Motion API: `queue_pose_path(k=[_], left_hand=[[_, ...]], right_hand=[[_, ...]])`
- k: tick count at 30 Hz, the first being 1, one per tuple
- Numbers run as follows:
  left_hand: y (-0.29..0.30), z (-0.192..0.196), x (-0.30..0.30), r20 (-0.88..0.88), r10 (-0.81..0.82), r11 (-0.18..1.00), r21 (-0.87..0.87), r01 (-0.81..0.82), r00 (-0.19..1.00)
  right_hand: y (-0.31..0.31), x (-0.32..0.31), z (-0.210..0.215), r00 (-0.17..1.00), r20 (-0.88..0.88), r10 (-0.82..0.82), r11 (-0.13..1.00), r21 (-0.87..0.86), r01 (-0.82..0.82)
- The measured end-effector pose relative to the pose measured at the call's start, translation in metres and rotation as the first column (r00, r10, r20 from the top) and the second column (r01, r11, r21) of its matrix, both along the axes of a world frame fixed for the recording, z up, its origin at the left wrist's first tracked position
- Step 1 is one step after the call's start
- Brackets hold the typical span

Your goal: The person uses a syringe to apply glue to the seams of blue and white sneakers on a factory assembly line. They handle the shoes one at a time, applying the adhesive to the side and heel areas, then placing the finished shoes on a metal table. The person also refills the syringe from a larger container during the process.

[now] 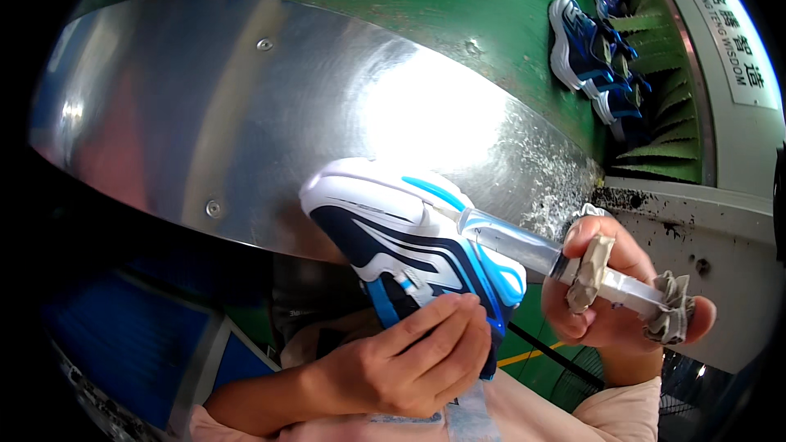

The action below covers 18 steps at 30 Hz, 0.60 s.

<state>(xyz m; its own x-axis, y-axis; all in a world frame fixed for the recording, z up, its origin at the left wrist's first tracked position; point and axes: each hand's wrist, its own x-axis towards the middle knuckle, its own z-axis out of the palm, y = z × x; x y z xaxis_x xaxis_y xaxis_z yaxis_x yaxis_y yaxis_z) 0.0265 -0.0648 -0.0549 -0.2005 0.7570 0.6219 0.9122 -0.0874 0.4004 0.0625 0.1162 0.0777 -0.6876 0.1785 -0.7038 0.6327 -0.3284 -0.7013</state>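
Right hand (610, 282) fingers clenched on a clear plastic syringe with taped plunger end (565, 260); thumb sits on the plunger, nozzle touching the upper edge of a white, navy and light-blue sports shoe (409, 241). Left hand (409, 360) fingers wrapped round the shoe's lower end, holding it up in front of the curved shiny steel panel (229, 115). Looks like dispensing along the seam is the step in hand. Next move likely needs steady thumb pressure and the tip kept on the seam. More matching shoes (594, 53) sit on the green conveyor (458, 0) beyond.
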Motion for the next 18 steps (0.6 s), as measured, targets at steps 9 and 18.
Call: queue_pose_path(k=[9, 18], left_hand=[[0.002, 0.009, 0.005, -0.014, 0.035, 0.994, -0.101, -0.036, 0.999], [0.002, 0.007, 0.009, -0.081, 0.064, 0.983, -0.170, -0.077, 0.995]], right_hand=[[0.012, 0.076, -0.041, 0.963, -0.236, -0.130, 0.982, -0.165, 0.092], [0.011, 0.120, -0.053, 0.932, -0.299, -0.204, 0.939, -0.330, 0.100]])
